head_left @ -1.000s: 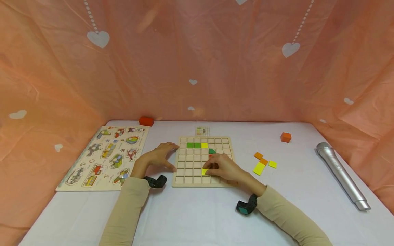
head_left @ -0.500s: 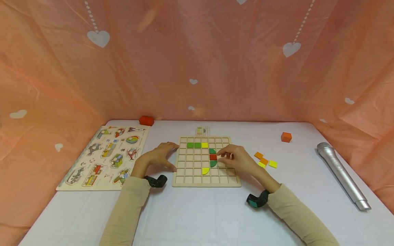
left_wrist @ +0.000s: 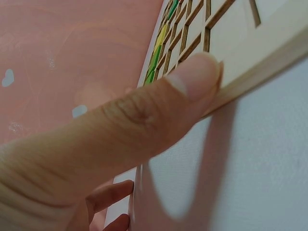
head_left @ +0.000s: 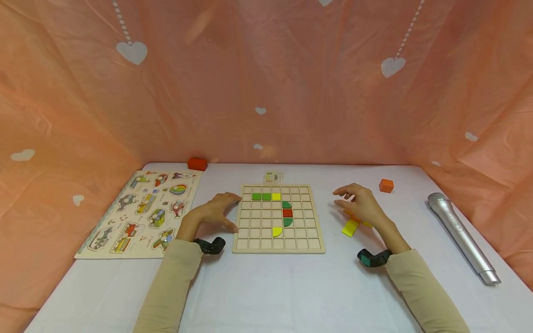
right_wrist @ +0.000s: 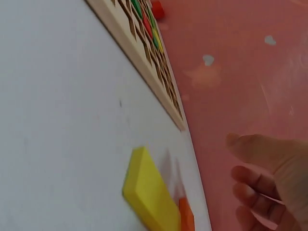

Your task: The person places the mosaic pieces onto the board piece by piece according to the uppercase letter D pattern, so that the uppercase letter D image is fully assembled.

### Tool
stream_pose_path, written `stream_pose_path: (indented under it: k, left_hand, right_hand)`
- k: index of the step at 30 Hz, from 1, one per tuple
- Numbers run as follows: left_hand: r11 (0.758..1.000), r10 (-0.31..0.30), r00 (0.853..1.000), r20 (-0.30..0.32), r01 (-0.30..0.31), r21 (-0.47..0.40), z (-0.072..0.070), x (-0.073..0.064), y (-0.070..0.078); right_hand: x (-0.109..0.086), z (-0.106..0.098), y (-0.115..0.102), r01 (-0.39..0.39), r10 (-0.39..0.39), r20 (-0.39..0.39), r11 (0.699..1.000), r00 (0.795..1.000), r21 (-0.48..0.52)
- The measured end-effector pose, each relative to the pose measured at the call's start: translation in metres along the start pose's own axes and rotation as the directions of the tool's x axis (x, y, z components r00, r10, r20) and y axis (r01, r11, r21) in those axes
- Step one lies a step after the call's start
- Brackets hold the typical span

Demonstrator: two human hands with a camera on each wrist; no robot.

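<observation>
My left hand (head_left: pixel 214 212) rests on the left edge of a wooden grid board (head_left: pixel 279 251), thumb and fingers spread apart. In the left wrist view its thumb (left_wrist: pixel 192 79) touches the rim. Two green square tiles (head_left: pixel 261 196) and a yellow square tile (head_left: pixel 276 196) form a row in the board. Lower right sit a red tile (head_left: pixel 288 213) between two green rounded tiles (head_left: pixel 288 222), and a yellow rounded tile (head_left: pixel 277 231). My right hand (head_left: pixel 361 203) hovers with nothing in its loosely bent fingers, over loose yellow tiles (head_left: pixel 350 227) and orange tiles (right_wrist: pixel 186 216), partly hidden by it.
A picture puzzle board (head_left: pixel 145 212) lies at the left, with a red block (head_left: pixel 197 163) behind it. A small pattern card (head_left: pixel 273 177) lies beyond the grid. An orange cube (head_left: pixel 386 186) and a silver microphone (head_left: pixel 462 238) are at the right.
My right hand has let go of the yellow rounded tile, which lies in its cell, and has moved right, off the board and over the loose tiles. The left hand stays put.
</observation>
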State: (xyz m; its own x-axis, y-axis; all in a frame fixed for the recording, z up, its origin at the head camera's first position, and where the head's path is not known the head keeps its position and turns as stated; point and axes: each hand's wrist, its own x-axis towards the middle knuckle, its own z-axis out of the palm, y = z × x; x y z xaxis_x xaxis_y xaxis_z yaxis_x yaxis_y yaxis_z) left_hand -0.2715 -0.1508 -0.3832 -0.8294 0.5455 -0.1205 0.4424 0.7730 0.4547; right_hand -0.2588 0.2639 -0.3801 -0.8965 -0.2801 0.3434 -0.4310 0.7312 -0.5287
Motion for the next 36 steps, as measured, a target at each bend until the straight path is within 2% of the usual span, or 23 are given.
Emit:
stream_pose_path:
  k: [4,9,14,19,25,28,33,36]
  left_hand:
    - [1.0,-0.002,1.0,-0.002,0.002,0.002,0.0,0.001,-0.001]
    - [1.0,-0.01,1.0,0.0,0.01,0.002,0.0,0.001,0.0]
    - [1.0,-0.017,1.0,0.005,0.017,-0.002,0.0,0.0,0.001]
    - [1.0,-0.022,1.0,0.005,0.022,0.0,0.001,0.0,0.0]
    - [1.0,-0.021,1.0,0.003,0.021,-0.006,0.001,0.0,0.0]
    - [1.0,-0.02,1.0,0.006,0.02,-0.009,0.001,0.0,0.001]
    - [1.0,-0.014,1.0,0.005,0.014,-0.001,0.001,0.0,0.0]
    - [1.0,-0.015,1.0,0.004,0.015,-0.003,0.001,0.0,0.0]
  right_hand:
    - [-0.002,-0.007,0.009,-0.096,0.1,0.087,0.994,0.991,-0.049]
    - [-0.004,-0.011,0.017,-0.167,0.186,0.176,0.979,0.967,-0.116]
    - [-0.005,-0.012,0.02,-0.19,0.22,0.227,0.971,0.949,-0.147]
    - [-0.005,-0.013,0.02,-0.21,0.241,0.244,0.967,0.94,-0.146]
    - [-0.005,-0.013,0.021,-0.192,0.222,0.245,0.972,0.944,-0.139]
    - [-0.005,-0.011,0.02,-0.183,0.203,0.222,0.977,0.954,-0.109]
    - [-0.001,0.001,0.01,-0.099,0.094,0.184,0.995,0.978,0.022]
    - [0.004,0.011,-0.001,-0.017,-0.007,0.199,0.993,0.98,0.119]
